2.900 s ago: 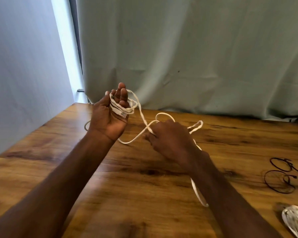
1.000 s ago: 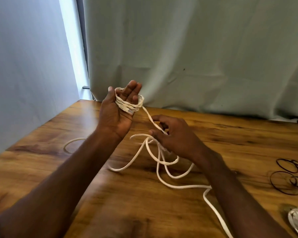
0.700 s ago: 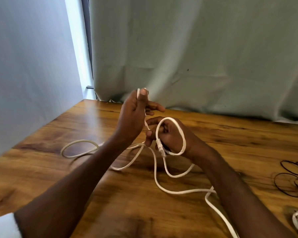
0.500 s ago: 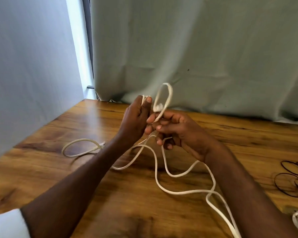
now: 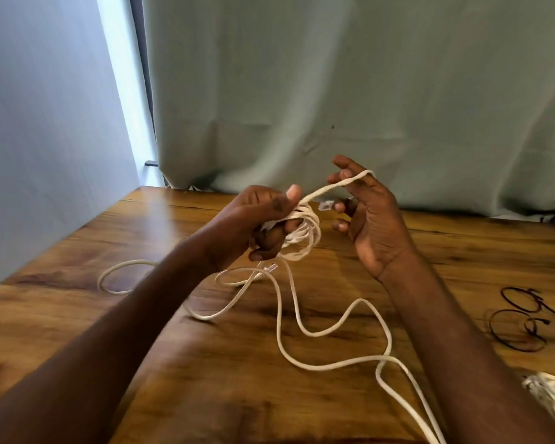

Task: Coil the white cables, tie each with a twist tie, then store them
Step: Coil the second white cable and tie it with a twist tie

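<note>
Right now the left hand (image 5: 266, 219) grips a small coil (image 5: 303, 233) of white network cable, thumb pressed over the turns and fingers curled under them, held above the wooden table (image 5: 462, 251). From that coil one strand runs up and to the right, draped over the fingers of the right hand (image 5: 366, 216), which are mostly straight and spread; whether any finger actually pinches the strand I cannot tell, since the contact is partly hidden. A clear plug (image 5: 326, 205) shows between the two hands, close to the right fingertips.

So the next wrap hinges on this: the taut strand's long axis slants from the coil at lower left to the right hand at upper right, and the right hand is the one carrying it, so it would have to swing back over the left to lay another turn.

Most of the loose cable (image 5: 334, 331) lies in slack loops on the table below and toward the near edge, well short of coiled. Black twist ties (image 5: 519, 328) wait at the right, near an already bundled cable (image 5: 548, 398).
</note>
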`<state>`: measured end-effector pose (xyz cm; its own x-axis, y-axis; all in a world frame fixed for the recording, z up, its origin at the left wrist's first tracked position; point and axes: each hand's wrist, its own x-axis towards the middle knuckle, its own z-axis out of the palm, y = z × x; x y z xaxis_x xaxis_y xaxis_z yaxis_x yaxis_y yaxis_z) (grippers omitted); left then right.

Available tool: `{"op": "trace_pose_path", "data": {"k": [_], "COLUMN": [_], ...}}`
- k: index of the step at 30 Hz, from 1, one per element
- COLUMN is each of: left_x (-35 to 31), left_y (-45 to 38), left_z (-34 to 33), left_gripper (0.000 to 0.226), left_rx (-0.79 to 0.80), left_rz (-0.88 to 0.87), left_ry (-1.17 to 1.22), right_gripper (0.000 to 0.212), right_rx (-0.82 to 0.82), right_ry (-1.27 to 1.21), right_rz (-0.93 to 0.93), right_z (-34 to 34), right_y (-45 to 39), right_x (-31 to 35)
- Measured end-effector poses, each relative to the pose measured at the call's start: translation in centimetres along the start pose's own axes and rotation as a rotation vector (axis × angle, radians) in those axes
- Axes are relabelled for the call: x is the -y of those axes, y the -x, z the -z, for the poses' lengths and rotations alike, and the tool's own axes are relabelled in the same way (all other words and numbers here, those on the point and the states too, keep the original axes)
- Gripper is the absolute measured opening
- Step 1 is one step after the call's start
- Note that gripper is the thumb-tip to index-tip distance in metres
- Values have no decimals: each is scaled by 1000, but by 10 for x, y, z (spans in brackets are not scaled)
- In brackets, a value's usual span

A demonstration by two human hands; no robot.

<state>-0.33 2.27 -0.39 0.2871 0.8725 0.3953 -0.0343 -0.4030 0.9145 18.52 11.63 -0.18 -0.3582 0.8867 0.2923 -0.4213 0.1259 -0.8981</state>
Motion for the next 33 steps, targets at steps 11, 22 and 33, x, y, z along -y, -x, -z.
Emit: {"op": "trace_pose_path", "data": {"k": [11, 22, 33], "left_x": [-19, 7, 13], "left_y": [-4, -8, -1], "left_z": [17, 21, -3], "left_gripper": [49, 55, 39], "left_rx": [-325, -736, -113], "left_rz": [-98, -95, 102], "left_ry": [645, -143, -57], "right_gripper": [7, 33, 25], "right_rx": [-30, 684, 225], "right_ry": [1100, 540, 7], "right_rz": [370, 179, 41], "right_z": [6, -50, -43], "right_y": [7, 46, 30], "right_x": [-25, -3, 8]}}
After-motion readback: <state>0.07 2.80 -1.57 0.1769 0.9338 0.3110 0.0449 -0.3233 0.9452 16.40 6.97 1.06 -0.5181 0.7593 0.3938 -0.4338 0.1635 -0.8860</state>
